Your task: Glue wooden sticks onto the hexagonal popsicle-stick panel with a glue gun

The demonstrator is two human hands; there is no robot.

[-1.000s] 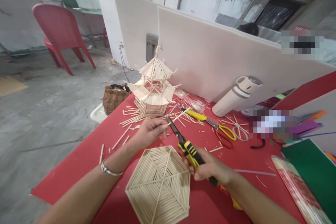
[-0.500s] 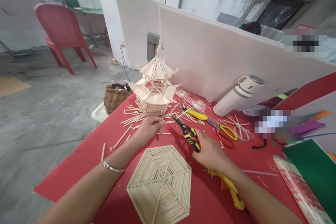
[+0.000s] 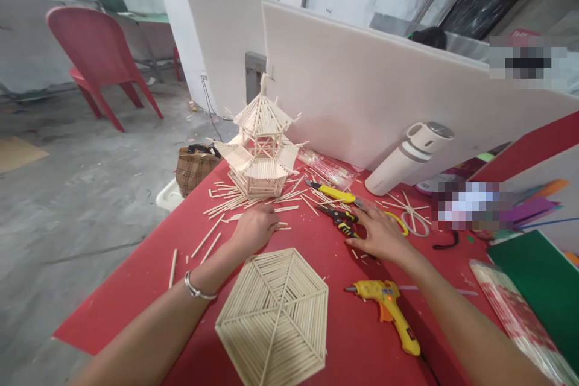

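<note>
My left hand (image 3: 257, 228) is low over the red table, fingers curled together; a short wooden stick (image 3: 283, 224) shows at its fingertips, and its grip is partly hidden. My right hand (image 3: 382, 230) has its fingers spread beside black-and-yellow pliers (image 3: 346, 226), which lie on the table. Between my forearms rests a hexagonal panel (image 3: 278, 313) of thin wooden sticks with spoke-like ribs. Behind my left hand stands a tiered stick pavilion (image 3: 262, 151), loose sticks (image 3: 230, 202) around its base. A yellow glue gun (image 3: 391, 307) lies beside my right forearm.
A yellow utility knife (image 3: 332, 193) and scissors (image 3: 414, 223) lie beyond my right hand. A white thermos (image 3: 407, 160) leans against the white board (image 3: 344, 90). Bagged sticks (image 3: 515, 313) and a green sheet (image 3: 538, 277) are at the right.
My right hand has put the pliers down on the table and opened, moving slightly away and right. My left hand has lowered toward the sticks. The glue gun is now uncovered.
</note>
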